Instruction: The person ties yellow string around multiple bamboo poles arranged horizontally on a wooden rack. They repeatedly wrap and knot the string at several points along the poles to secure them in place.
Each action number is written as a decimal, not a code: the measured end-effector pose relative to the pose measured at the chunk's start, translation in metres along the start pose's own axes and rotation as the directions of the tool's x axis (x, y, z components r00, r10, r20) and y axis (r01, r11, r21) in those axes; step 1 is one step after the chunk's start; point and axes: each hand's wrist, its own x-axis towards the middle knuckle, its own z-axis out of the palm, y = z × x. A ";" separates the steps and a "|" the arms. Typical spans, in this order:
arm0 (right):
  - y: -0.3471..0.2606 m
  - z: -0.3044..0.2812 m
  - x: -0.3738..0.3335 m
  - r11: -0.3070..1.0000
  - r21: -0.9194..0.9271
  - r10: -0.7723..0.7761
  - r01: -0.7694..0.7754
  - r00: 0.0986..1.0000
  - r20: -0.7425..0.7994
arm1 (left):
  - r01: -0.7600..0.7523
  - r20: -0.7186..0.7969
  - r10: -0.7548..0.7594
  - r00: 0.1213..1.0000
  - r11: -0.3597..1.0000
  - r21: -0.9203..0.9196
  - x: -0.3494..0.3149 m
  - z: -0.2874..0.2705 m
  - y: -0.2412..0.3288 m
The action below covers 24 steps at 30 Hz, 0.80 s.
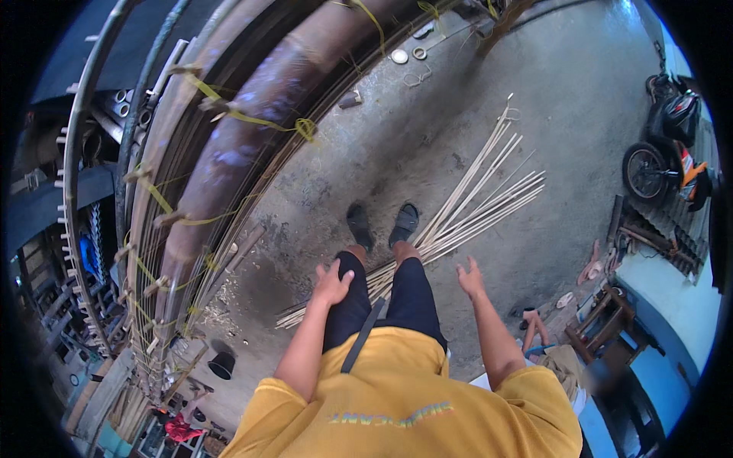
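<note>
My left hand [334,285] hangs in front of my left thigh, fingers apart and nothing in it. Out to the right, my right hand [470,278] is also empty, with thumb and fingers spread. Between and beyond them, a loose bundle of long, thin pale sticks [462,230], apparently bamboo, lies on the concrete floor. The bundle fans out toward the far right; its near end passes behind my legs to the left. Neither hand touches the sticks. My feet in dark footwear [405,224] stand beside the bundle.
A long, curved brown structure [263,95] tied with yellow cord [305,128] runs along the left. A black bucket [221,365] stands lower left. At the right are a motorcycle [663,164] and a seated person [561,362]. A round white lid-like object [399,56] lies far ahead.
</note>
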 end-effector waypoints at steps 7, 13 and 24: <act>0.067 0.126 0.193 0.945 0.281 0.153 -0.165 0.986 0.064 | 0.247 0.141 -0.269 0.953 0.957 0.152 0.054 0.094 0.022; 0.119 0.251 0.275 0.971 0.141 0.193 -0.192 0.981 0.007 | 0.152 -0.159 -0.114 0.981 0.955 0.255 0.086 0.103 0.037; 0.238 0.420 0.248 0.639 0.512 0.648 -0.575 0.760 0.044 | 0.006 -0.139 0.090 0.986 0.819 0.574 0.113 0.118 0.042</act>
